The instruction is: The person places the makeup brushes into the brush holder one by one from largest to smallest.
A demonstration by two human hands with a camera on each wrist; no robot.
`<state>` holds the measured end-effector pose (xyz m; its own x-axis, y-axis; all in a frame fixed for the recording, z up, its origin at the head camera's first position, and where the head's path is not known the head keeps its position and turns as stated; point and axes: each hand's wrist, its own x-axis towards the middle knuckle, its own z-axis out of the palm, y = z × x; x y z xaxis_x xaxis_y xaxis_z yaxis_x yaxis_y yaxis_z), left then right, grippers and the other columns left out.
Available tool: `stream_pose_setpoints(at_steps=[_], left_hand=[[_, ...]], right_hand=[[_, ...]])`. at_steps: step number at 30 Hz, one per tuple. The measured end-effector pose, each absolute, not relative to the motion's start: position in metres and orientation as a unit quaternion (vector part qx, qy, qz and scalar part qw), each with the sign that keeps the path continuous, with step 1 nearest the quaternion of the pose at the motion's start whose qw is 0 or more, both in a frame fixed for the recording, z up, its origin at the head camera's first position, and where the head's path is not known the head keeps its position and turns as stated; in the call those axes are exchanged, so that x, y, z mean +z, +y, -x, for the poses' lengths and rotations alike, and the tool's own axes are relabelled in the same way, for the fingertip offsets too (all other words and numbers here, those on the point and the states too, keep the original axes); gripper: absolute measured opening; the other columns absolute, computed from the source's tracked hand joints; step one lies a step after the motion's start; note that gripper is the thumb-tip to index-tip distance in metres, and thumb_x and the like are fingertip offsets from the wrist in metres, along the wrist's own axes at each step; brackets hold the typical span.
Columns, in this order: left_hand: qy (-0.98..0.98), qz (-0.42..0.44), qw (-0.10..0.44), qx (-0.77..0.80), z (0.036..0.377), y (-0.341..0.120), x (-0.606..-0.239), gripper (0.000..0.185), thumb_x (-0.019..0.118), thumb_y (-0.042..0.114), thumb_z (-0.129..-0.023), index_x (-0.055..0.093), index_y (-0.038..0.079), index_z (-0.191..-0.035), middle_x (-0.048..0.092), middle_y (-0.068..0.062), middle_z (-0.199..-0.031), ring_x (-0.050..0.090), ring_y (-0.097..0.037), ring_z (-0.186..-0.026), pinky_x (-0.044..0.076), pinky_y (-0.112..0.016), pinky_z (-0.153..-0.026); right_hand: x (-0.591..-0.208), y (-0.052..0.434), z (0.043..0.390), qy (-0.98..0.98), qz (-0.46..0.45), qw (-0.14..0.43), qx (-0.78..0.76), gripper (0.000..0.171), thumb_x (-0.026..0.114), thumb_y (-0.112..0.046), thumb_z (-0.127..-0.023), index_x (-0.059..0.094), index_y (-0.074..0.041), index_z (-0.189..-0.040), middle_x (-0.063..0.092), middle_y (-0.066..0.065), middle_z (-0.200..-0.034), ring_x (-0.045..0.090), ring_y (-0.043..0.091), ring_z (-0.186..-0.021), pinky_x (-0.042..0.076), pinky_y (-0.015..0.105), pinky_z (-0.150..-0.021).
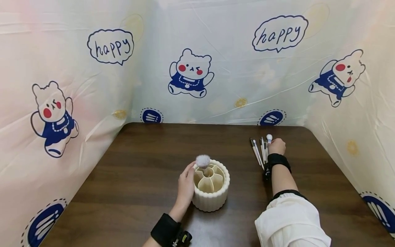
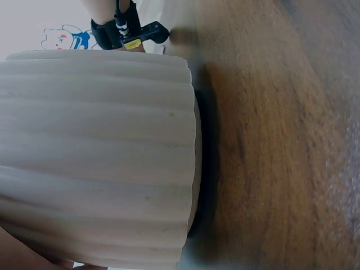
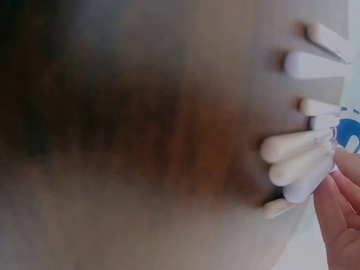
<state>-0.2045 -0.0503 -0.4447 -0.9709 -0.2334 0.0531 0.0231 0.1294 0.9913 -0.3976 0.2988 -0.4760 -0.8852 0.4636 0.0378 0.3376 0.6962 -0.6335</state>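
Note:
A cream, ribbed makeup brush holder [image 1: 211, 199] with petal-shaped compartments stands upright on the table. One makeup brush [image 1: 203, 161] with a fluffy pale head stands in it toward the back left. My left hand [image 1: 186, 187] holds the holder's left side, fingertips at the rim; in the left wrist view its ribbed wall [image 2: 95, 140] fills much of the picture. Farther back on the right, my right hand [image 1: 277, 146] pinches a makeup brush [image 1: 269, 137] with a pale head. In the right wrist view, thumb and fingers meet at a pale handle [image 3: 306, 183] among several others.
Several slim makeup brushes [image 1: 256, 152] lie side by side, just left of my right hand. The dark wooden table [image 1: 139, 164] has rounded far corners. A pale printed cloth [image 1: 191, 34] hangs around its back and sides.

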Motion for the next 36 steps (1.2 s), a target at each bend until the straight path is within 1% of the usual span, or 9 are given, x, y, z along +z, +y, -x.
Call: stream_pose_setpoints(at_steps=[2, 5, 11, 18, 22, 25, 27, 33, 36], left_hand=[[-0.742, -0.069, 0.096, -0.659, 0.204, -0.051, -0.445, 0.038, 0.038, 0.022, -0.101, 0.059, 0.008, -0.13, 0.059, -0.012, -0.134, 0.051, -0.025, -0.126, 0.038, -0.046, -0.107], [-0.743, -0.067, 0.097, -0.659, 0.204, -0.051, -0.444, 0.038, 0.039, 0.022, -0.101, 0.059, 0.008, -0.13, 0.058, -0.012, -0.136, 0.048, -0.027, -0.13, 0.037, -0.048, -0.109], [-0.747, -0.061, 0.106, -0.654, 0.205, -0.05, -0.444, 0.038, 0.038, 0.021, -0.101, 0.059, 0.006, -0.129, 0.057, -0.014, -0.135, 0.048, -0.029, -0.13, 0.037, -0.049, -0.109], [-0.743, -0.064, 0.1, -0.659, 0.204, -0.051, -0.444, 0.038, 0.038, 0.022, -0.101, 0.059, 0.008, -0.13, 0.057, -0.012, -0.136, 0.048, -0.028, -0.131, 0.036, -0.048, -0.11], [-0.742, -0.063, 0.095, -0.66, 0.204, -0.052, -0.443, 0.039, 0.038, 0.022, -0.101, 0.059, 0.008, -0.13, 0.056, -0.012, -0.137, 0.047, -0.028, -0.132, 0.036, -0.048, -0.111], [-0.744, -0.063, 0.098, -0.658, 0.204, -0.052, -0.444, 0.039, 0.038, 0.022, -0.101, 0.059, 0.008, -0.13, 0.056, -0.012, -0.137, 0.047, -0.028, -0.132, 0.036, -0.048, -0.111], [-0.745, -0.064, 0.098, -0.657, 0.204, -0.052, -0.444, 0.039, 0.038, 0.022, -0.101, 0.059, 0.009, -0.13, 0.057, -0.012, -0.137, 0.047, -0.027, -0.131, 0.036, -0.048, -0.11], [-0.744, -0.066, 0.094, -0.658, 0.204, -0.052, -0.445, 0.039, 0.038, 0.023, -0.101, 0.059, 0.01, -0.13, 0.056, -0.011, -0.137, 0.048, -0.026, -0.13, 0.036, -0.047, -0.11], [-0.747, -0.069, 0.093, -0.654, 0.205, -0.052, -0.444, 0.039, 0.038, 0.023, -0.101, 0.059, 0.01, -0.13, 0.056, -0.011, -0.137, 0.051, -0.024, -0.124, 0.038, -0.045, -0.107]], right_hand=[[-0.476, 0.298, 0.398, -0.919, 0.222, 0.091, 0.312, 0.023, 0.059, -0.014, -0.088, 0.067, 0.008, -0.091, 0.066, 0.03, -0.104, 0.061, 0.047, -0.096, 0.05, 0.052, -0.082], [-0.475, 0.297, 0.398, -0.924, 0.227, 0.08, 0.297, 0.026, 0.06, -0.017, -0.088, 0.065, 0.009, -0.088, 0.065, 0.032, -0.103, 0.061, 0.048, -0.096, 0.051, 0.053, -0.079], [-0.472, 0.296, 0.394, -0.928, 0.232, 0.071, 0.284, 0.033, 0.059, -0.018, -0.09, 0.064, 0.015, -0.094, 0.064, 0.035, -0.103, 0.061, 0.047, -0.095, 0.052, 0.051, -0.079], [-0.466, 0.295, 0.387, -0.921, 0.231, 0.068, 0.308, 0.035, 0.058, -0.016, -0.089, 0.063, 0.016, -0.1, 0.063, 0.036, -0.105, 0.06, 0.048, -0.095, 0.052, 0.051, -0.079], [-0.46, 0.297, 0.383, -0.921, 0.225, 0.059, 0.313, 0.035, 0.057, -0.017, -0.089, 0.063, 0.016, -0.099, 0.063, 0.036, -0.103, 0.06, 0.047, -0.093, 0.051, 0.05, -0.077], [-0.454, 0.299, 0.381, -0.92, 0.221, 0.066, 0.317, 0.035, 0.056, -0.018, -0.089, 0.063, 0.016, -0.097, 0.063, 0.035, -0.1, 0.06, 0.046, -0.09, 0.051, 0.05, -0.076], [-0.448, 0.301, 0.381, -0.916, 0.222, 0.076, 0.326, 0.036, 0.055, -0.018, -0.088, 0.063, 0.016, -0.098, 0.063, 0.035, -0.102, 0.06, 0.046, -0.09, 0.05, 0.05, -0.078], [-0.428, 0.303, 0.38, -0.906, 0.218, 0.097, 0.351, 0.039, 0.053, -0.016, -0.087, 0.065, 0.015, -0.107, 0.064, 0.032, -0.11, 0.061, 0.045, -0.096, 0.052, 0.048, -0.082], [-0.417, 0.302, 0.379, -0.901, 0.215, 0.107, 0.361, 0.04, 0.053, -0.017, -0.088, 0.064, 0.014, -0.109, 0.064, 0.031, -0.113, 0.061, 0.043, -0.097, 0.053, 0.045, -0.082]])
